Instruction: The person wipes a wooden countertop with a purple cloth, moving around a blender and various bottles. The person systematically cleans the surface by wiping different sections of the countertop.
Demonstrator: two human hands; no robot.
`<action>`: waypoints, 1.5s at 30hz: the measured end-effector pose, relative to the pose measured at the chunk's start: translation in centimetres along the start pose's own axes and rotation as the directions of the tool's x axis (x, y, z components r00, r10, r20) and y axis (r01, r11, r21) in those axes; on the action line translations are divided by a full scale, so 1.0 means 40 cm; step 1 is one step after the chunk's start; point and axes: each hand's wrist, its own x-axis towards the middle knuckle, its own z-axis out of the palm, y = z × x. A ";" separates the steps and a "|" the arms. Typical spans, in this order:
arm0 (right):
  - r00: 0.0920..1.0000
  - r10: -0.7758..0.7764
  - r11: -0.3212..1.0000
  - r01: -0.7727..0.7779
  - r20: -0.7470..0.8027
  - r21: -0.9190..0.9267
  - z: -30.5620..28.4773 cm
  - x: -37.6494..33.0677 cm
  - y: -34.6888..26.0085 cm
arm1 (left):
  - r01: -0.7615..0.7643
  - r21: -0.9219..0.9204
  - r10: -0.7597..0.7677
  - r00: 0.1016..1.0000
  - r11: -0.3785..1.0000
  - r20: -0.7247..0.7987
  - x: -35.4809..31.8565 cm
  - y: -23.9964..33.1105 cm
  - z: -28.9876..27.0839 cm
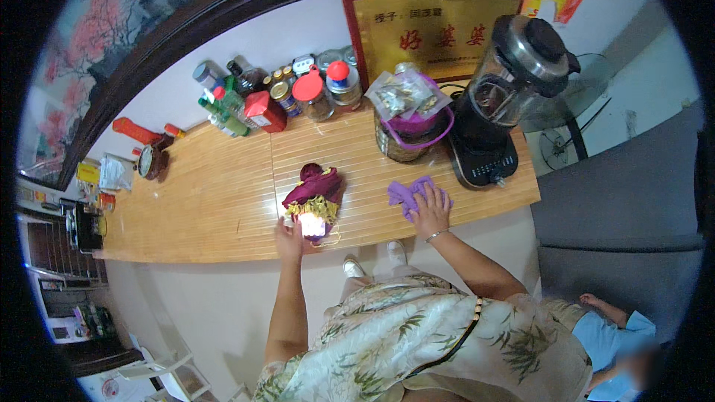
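Observation:
My right hand (432,214) presses on a crumpled purple cloth (408,197) near the front right of the wooden table, its fingers bent over the fabric. At the front edge, my left hand (289,240) is beside a bundle with a maroon top (311,184) and yellow fringe-like trim (319,207). The left fingers look apart, at the edge of a glaring white patch (312,224) low on the bundle. That glare hides what the patch is and whether the fingertips touch it.
A black blender (484,134) and a purple-handled container (402,145) topped with clear packets stand on the right of the table (201,208). Jars and bottles (313,97) line the wall, before a framed gold plaque (417,33). A person in light blue (607,353) is at lower right.

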 end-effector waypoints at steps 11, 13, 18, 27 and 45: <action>0.998 -0.064 0.995 0.061 0.027 0.083 -0.043 0.014 0.002 | -0.665 0.603 0.666 0.693 0.441 0.277 0.064 0.372 0.286; 0.998 -0.059 0.995 0.058 0.013 0.076 -0.044 0.007 0.018 | -0.647 0.634 0.556 0.738 0.423 0.382 0.044 0.358 0.280; 1.000 -0.017 0.997 0.017 0.000 0.069 -0.045 0.000 0.020 | -0.772 0.595 0.691 0.556 0.224 0.462 0.027 0.214 0.165; 0.999 0.034 0.996 -0.033 -0.003 0.082 -0.044 0.019 -0.016 | -0.665 0.739 0.538 0.663 0.106 0.520 0.218 -0.124 -0.239; 0.955 0.205 0.979 -0.201 0.213 -0.040 -0.039 0.005 -0.074 | -0.938 -0.120 0.582 0.098 0.324 0.807 -0.008 0.348 0.375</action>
